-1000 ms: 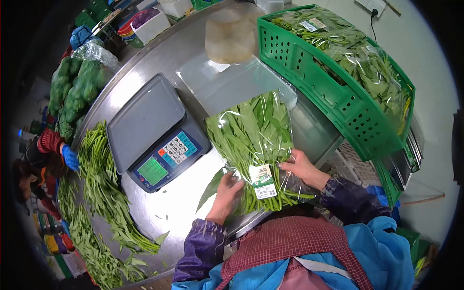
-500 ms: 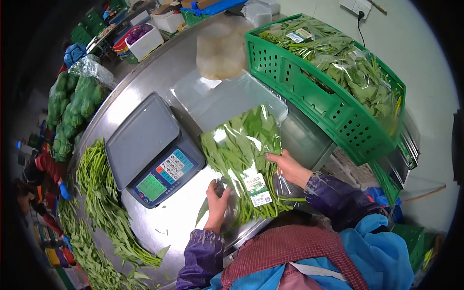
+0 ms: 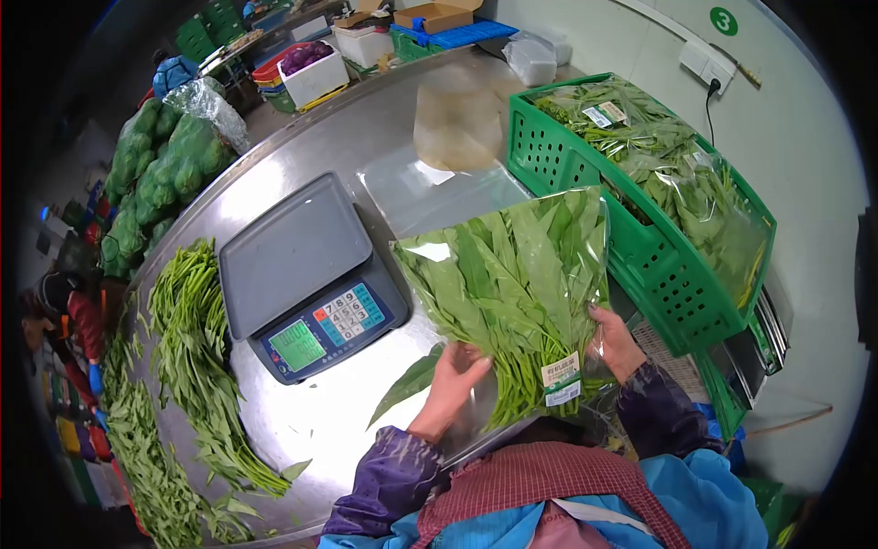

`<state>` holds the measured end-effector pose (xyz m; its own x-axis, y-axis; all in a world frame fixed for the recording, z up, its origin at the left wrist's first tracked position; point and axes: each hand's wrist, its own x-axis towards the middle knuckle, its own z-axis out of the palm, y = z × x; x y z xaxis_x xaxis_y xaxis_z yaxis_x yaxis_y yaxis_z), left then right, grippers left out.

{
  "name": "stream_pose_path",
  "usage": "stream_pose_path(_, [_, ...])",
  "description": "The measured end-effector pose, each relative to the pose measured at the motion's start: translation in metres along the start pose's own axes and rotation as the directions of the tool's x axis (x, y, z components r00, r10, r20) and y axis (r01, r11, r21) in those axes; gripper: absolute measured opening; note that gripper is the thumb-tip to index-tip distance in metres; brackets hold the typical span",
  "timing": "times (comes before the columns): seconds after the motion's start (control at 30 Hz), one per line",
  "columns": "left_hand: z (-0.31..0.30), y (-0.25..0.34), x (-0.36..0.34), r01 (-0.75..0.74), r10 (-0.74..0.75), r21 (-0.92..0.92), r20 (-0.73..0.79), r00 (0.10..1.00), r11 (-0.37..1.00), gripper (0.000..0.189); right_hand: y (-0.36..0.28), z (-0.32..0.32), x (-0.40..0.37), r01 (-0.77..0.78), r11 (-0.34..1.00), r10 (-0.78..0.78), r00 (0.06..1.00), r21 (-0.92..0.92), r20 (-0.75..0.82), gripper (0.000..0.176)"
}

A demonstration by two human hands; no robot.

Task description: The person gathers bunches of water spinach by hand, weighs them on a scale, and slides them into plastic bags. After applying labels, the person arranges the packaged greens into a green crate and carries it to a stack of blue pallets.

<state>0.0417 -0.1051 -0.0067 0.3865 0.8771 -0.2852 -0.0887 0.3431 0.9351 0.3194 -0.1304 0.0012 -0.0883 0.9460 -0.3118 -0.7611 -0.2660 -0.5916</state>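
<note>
Since the clear open-ended plastic bag of green leafy stalks is merely pinched by left hand and right hand, stalks could be spilled.

A round stainless-steel table carries everything. Just beyond the fingers of the left hand, to their left, a grey electronic scale with a blue keypad sits flat. One loose long green leaf lies touching the steel right beside those fingers. Well to their left, a long heap of loose green leafy stems follows the rim. Past the fingers of the right hand, flat clear plastic sheets lie, with a cloudy beige stack of bags further off. Just right of them, a green perforated plastic crate rests at the table's edge.
</note>
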Motion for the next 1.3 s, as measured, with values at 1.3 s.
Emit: stream_pose_path(1.3, [0.018, -0.017, 0.029, 0.032, -0.033, -0.014, -0.072, 0.997, 0.999, 0.032, -0.392, -0.073, 0.027, -0.311, -0.431, -0.751, 0.644, -0.847, 0.146, 0.070])
